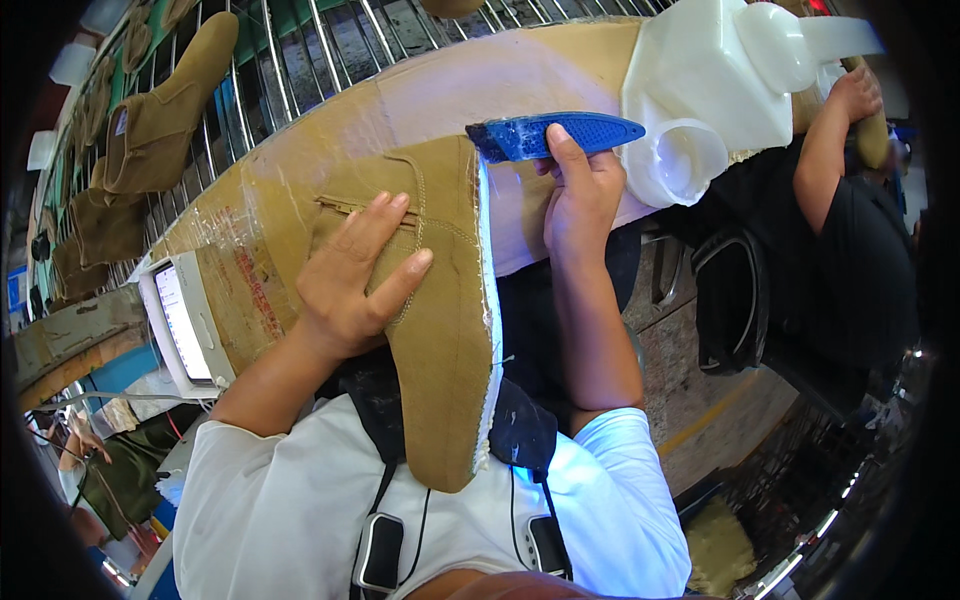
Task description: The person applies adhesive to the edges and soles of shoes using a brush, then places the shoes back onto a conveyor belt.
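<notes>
A tan suede boot (440, 340) lies on its side, its toe pointing down toward my body and its upper part reaching onto the cardboard. Along its right edge, the sole side, runs a white, wet-looking strip. My left hand (360, 270) rests flat on the boot near the zipper (345, 206), thumb spread from the fingers. In my right hand (582, 185) is a blue-handled brush (560, 137), pinched between thumb and fingers. Its dark, whitish-smeared tip is at the boot's heel end; whether it touches I cannot tell. Beside that hand sits a translucent white cup (685, 163).
Brown cardboard (530, 70) covers the work surface. A white plastic jug (700, 70) stands at the far right. A phone (180, 320) with a lit screen lies left. Other tan boots (165, 115) rest on a metal rack (285, 65). A co-worker's arm (830, 150) reaches in at right.
</notes>
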Available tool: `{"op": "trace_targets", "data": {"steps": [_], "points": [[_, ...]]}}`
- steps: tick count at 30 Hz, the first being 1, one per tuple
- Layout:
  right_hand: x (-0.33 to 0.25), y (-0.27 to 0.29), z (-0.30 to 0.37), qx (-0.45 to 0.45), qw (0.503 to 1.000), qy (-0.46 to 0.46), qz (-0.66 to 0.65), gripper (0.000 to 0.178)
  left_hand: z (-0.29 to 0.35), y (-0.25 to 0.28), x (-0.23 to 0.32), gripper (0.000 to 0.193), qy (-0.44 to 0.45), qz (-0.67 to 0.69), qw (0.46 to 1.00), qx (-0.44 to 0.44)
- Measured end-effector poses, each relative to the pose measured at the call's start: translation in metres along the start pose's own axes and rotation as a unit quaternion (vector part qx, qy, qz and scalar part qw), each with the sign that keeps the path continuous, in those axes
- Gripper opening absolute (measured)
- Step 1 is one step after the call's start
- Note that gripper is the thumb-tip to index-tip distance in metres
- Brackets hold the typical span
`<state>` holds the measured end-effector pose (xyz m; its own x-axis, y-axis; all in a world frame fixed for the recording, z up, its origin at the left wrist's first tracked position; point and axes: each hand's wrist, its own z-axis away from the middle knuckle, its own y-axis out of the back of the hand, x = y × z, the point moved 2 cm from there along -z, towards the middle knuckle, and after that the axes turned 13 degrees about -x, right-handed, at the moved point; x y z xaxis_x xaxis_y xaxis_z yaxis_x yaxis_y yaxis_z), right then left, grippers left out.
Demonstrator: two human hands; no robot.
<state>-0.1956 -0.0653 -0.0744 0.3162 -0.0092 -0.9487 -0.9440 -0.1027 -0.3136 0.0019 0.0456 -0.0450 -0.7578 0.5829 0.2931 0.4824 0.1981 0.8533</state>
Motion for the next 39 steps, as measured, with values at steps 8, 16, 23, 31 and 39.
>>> {"op": "trace_targets", "data": {"steps": [8,16,23,31,39], "points": [[-0.02,0.002,0.03,-0.07,0.996,0.001,0.061,0.008,0.004,-0.001,0.0,0.03,0.007,-0.002,1.0,-0.006],[-0.037,-0.003,0.061,-0.073,0.995,0.037,0.064,0.02,0.005,-0.001,0.001,0.032,0.013,-0.008,1.0,-0.017],[-0.048,-0.006,0.068,-0.091,0.991,0.052,0.08,0.017,0.005,-0.001,0.001,0.031,0.011,-0.004,1.0,-0.018],[-0.061,0.003,0.07,-0.187,0.968,0.082,0.143,0.016,0.006,-0.001,0.0,0.034,0.013,-0.007,1.0,-0.004],[-0.056,-0.009,0.061,-0.09,0.986,0.078,0.113,0.017,0.003,-0.003,0.0,0.034,0.02,-0.008,1.0,-0.001]]}}
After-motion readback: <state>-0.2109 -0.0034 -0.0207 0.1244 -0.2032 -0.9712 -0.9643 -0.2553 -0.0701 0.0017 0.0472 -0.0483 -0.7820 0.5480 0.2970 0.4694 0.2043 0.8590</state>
